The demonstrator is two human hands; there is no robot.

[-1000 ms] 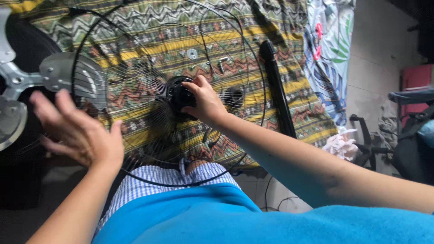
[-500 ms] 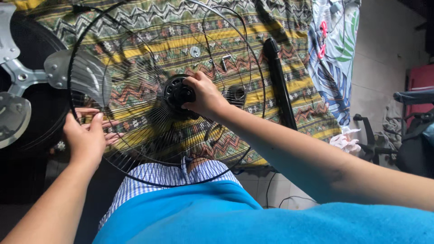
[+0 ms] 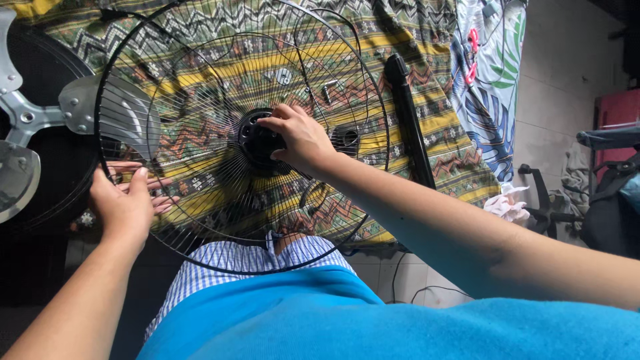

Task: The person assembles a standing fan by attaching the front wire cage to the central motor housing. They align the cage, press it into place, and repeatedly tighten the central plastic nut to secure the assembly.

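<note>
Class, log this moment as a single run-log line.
left hand: grips rim of fan grille | right hand: fingers on black hub | metal fan blade: behind grille, left

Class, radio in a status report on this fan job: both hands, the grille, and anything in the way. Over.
Left hand gripping the wire grille at its rim. Right hand on the black centre hub. Metal fan blades lie behind the grille; loose small parts beyond.

The round black fan guard (image 3: 200,87) at centre frame is thin wire with a slight sheen. Its black hub (image 3: 257,140) looks like glossy plastic. At the left edge, the grey fan blades (image 3: 27,120) are smooth matt metal. The patterned green-yellow blanket (image 3: 427,100) underneath is soft matt cloth.
</note>
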